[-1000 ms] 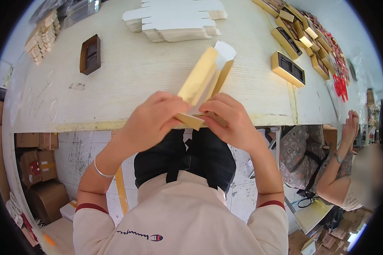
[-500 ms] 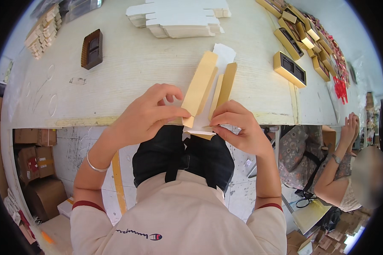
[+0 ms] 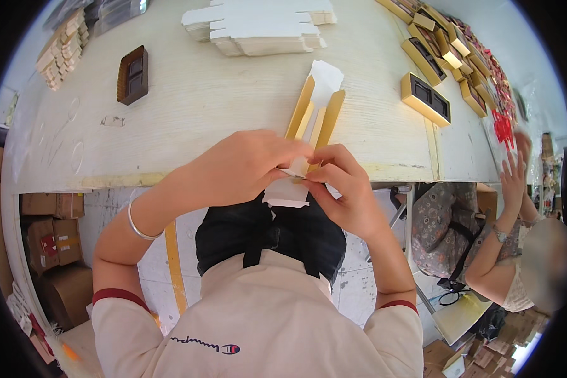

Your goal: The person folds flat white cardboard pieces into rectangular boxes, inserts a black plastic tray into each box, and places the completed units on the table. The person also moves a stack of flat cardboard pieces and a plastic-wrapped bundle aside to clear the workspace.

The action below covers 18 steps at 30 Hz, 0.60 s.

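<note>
A partly folded cardboard box (image 3: 326,79), gold outside and white inside, lies lengthwise at the table's front edge. Its long side walls stand up, and the white near end flap hangs over the edge above my lap. My left hand (image 3: 255,162) reaches across the near end, its fingers closed on a folded flap there. Right beside it, my right hand (image 3: 341,186) pinches the near right corner between thumb and fingers. The fingertips of both hands nearly meet and partly hide the flaps between them.
White flat box blanks (image 3: 268,28) are stacked at the back. A brown plastic tray (image 3: 133,75) lies at left. Gold boxes with dark trays, such as the nearest gold box (image 3: 426,99), crowd the right. A co-worker's hand (image 3: 513,179) shows at far right.
My left hand has moved right, close to my right hand. The box's left wall now stands steeper and its near corner flaps are folded inward. The co-worker's hands have moved apart.
</note>
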### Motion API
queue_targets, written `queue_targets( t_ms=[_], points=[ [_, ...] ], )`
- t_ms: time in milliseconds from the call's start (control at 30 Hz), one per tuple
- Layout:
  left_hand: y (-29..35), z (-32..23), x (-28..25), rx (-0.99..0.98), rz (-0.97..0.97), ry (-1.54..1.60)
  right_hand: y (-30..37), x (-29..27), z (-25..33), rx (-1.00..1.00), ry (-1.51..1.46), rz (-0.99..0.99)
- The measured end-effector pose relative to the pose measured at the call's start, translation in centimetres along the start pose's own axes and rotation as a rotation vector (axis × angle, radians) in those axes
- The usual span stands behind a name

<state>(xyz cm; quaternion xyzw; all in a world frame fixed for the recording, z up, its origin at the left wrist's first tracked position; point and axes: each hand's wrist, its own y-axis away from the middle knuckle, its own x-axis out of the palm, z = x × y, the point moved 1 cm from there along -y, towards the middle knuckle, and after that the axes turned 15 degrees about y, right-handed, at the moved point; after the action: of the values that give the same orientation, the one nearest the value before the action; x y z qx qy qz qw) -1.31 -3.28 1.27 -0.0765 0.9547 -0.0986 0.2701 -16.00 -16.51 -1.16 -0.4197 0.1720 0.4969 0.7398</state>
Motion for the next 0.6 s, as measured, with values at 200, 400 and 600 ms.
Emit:
queue_targets(
  t_ms=[200, 400, 600],
  points=[
    [0.3, 0.5, 0.2, 0.087, 0.002, -0.016, 0.3, 0.4, -0.4, 0.110, -0.079, 0.065],
    [0.8, 0.5, -0.4, 0.104, 0.098, -0.001, 1.3, 0.5, -0.4, -0.282, 0.343, -0.045],
    [1.6, 0.0, -1.3, 0.115, 0.229, 0.031, 1.9, 0.0, -0.2, -0.375, 0.499, 0.020]
  ],
)
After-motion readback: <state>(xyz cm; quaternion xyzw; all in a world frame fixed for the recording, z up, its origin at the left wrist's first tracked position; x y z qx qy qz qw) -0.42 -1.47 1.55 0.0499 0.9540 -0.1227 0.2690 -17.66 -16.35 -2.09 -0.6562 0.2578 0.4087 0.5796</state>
